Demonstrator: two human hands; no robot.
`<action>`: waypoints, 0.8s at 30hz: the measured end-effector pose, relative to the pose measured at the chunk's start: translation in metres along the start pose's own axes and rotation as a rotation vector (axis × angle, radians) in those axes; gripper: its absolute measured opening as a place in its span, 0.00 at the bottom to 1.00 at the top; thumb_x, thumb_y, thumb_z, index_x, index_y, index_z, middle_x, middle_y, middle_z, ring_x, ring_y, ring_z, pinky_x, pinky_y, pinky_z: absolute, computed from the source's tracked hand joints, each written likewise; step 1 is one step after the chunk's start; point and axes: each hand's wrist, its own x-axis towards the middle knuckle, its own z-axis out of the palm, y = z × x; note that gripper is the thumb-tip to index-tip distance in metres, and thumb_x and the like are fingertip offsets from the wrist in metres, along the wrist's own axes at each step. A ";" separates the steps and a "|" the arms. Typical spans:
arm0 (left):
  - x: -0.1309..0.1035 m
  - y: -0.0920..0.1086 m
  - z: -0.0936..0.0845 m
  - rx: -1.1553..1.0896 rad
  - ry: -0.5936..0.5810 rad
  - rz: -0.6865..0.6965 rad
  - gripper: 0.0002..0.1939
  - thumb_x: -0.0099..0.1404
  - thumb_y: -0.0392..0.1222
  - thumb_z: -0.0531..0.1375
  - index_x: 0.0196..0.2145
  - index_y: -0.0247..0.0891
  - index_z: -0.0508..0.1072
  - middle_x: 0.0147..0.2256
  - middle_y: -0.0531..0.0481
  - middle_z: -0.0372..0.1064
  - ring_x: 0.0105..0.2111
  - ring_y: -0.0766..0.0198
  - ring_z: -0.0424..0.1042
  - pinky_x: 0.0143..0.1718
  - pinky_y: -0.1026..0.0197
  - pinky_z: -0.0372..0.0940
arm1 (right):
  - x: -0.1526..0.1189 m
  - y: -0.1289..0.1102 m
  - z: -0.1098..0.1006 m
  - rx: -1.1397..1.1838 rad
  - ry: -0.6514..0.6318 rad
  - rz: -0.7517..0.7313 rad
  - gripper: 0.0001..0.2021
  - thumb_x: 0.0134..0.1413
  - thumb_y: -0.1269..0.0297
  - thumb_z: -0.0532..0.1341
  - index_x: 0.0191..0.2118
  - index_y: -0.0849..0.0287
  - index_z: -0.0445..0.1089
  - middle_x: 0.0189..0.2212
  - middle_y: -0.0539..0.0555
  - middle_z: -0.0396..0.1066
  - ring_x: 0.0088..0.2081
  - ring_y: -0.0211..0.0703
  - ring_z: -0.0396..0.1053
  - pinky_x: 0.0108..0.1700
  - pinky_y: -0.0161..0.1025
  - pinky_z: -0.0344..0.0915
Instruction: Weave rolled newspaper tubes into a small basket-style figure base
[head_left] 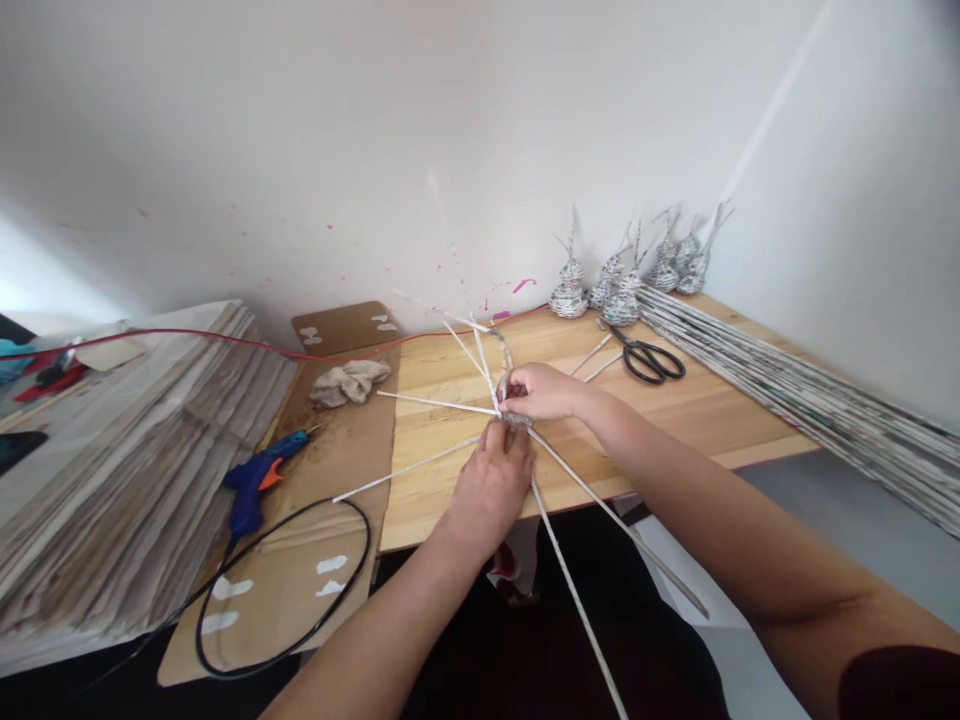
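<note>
Thin rolled-paper sticks (437, 403) fan out like spokes from a small woven paper centre (517, 420) on the wooden table. My left hand (496, 465) grips this centre from the near side, its fingers bent over it. Just beyond, my right hand (544, 391) pinches a paper stick (491, 375) at the edge of the weave. Two of the spokes reach past the table's near edge toward my lap. My fingers hide most of the woven part.
Black scissors (651, 362) lie to the right, near several woven paper gourd shapes (568, 292) and a bundle of paper sticks (780, 385). At left are a blue glue gun (251, 490) with a black cord, a crumpled cloth (350, 382) and stacked newspapers (135, 470).
</note>
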 end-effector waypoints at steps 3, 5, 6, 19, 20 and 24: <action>0.000 -0.004 0.001 -0.015 -0.001 0.009 0.19 0.70 0.40 0.52 0.56 0.34 0.65 0.53 0.36 0.62 0.53 0.53 0.66 0.51 0.52 0.69 | -0.002 0.001 0.005 -0.069 0.120 0.033 0.06 0.51 0.65 0.65 0.33 0.60 0.77 0.31 0.53 0.78 0.33 0.38 0.73 0.34 0.31 0.62; 0.001 -0.009 0.001 -0.027 0.000 0.041 0.18 0.69 0.37 0.52 0.56 0.35 0.66 0.53 0.37 0.62 0.53 0.54 0.66 0.52 0.52 0.68 | -0.003 0.002 0.008 -0.087 0.151 0.030 0.05 0.51 0.65 0.66 0.34 0.60 0.77 0.31 0.53 0.78 0.33 0.39 0.73 0.34 0.31 0.62; 0.002 -0.012 0.000 -0.034 -0.003 0.065 0.18 0.69 0.36 0.52 0.56 0.36 0.66 0.52 0.38 0.63 0.53 0.55 0.67 0.52 0.53 0.67 | -0.003 0.003 0.009 -0.090 0.164 0.024 0.05 0.51 0.65 0.66 0.34 0.60 0.77 0.31 0.53 0.78 0.33 0.39 0.73 0.34 0.31 0.62; 0.043 -0.041 -0.017 -0.324 0.020 0.031 0.09 0.61 0.29 0.59 0.34 0.39 0.78 0.33 0.51 0.73 0.37 0.63 0.72 0.44 0.61 0.67 | -0.008 0.011 0.012 -0.069 0.216 -0.008 0.05 0.53 0.68 0.64 0.35 0.60 0.77 0.32 0.53 0.78 0.34 0.39 0.73 0.35 0.32 0.62; 0.044 -0.042 -0.017 -0.332 0.025 0.025 0.09 0.61 0.30 0.60 0.35 0.39 0.78 0.34 0.51 0.73 0.37 0.64 0.72 0.44 0.61 0.67 | -0.008 0.011 0.012 -0.077 0.215 -0.008 0.05 0.53 0.68 0.64 0.36 0.60 0.77 0.32 0.53 0.78 0.34 0.40 0.73 0.35 0.32 0.62; 0.044 -0.044 -0.018 -0.327 0.047 0.033 0.09 0.60 0.30 0.61 0.37 0.40 0.78 0.38 0.49 0.70 0.40 0.63 0.71 0.47 0.59 0.66 | -0.009 0.010 0.011 -0.088 0.214 0.002 0.06 0.54 0.67 0.63 0.37 0.60 0.77 0.32 0.54 0.78 0.34 0.40 0.73 0.36 0.32 0.62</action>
